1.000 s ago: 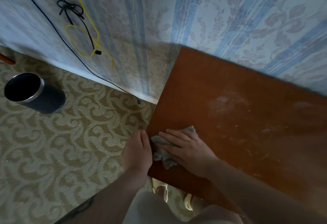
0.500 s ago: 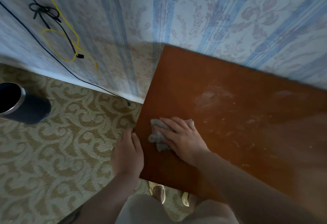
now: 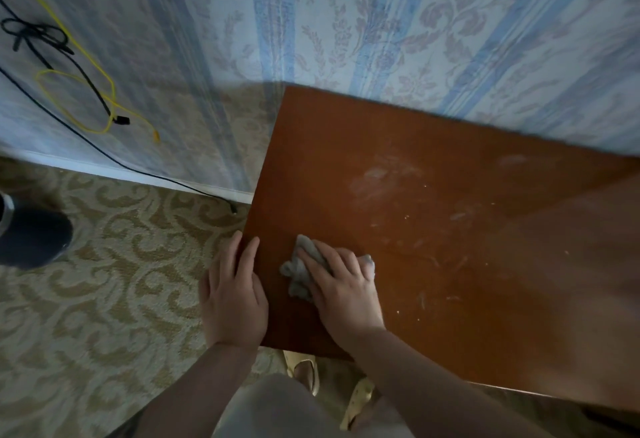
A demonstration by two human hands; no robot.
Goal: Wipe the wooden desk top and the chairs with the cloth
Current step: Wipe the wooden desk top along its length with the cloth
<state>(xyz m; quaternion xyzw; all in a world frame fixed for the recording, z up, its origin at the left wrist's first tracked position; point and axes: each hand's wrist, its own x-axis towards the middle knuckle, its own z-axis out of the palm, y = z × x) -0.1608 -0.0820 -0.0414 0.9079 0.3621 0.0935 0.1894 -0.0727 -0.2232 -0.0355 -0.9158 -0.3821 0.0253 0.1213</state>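
So, biggest first: blue-striped floral wallpaper wall fills the top, w/ a white baseboard at its foot on the left. Beige swirl-pattern carpet covers the lower left. Reddish-brown wooden desk top sits pushed against the wall, its left corner toward centre of frame; surface shows pale dusty smears and small light specks, mostly in the middle and right. Dark round bin w/ metal rim stands on the carpet at far left, cut off by the frame edge. Thin black cable runs down the wall to the floor near the desk corner; a looped yellow cable hangs on the wall beside it, w/ a knotted black cord above.

Left hand lies flat w/ fingers straight over the desk's left edge, near the front corner, holding nothing. Right hand is pressed palm-down on the small crumpled grey cloth, fingers mostly straight and spread, no grip round it visible. Cloth is on the desk top near the left front corner, just beside the left hand, not touching it. Person's light-coloured footwear shows below the desk's front edge.
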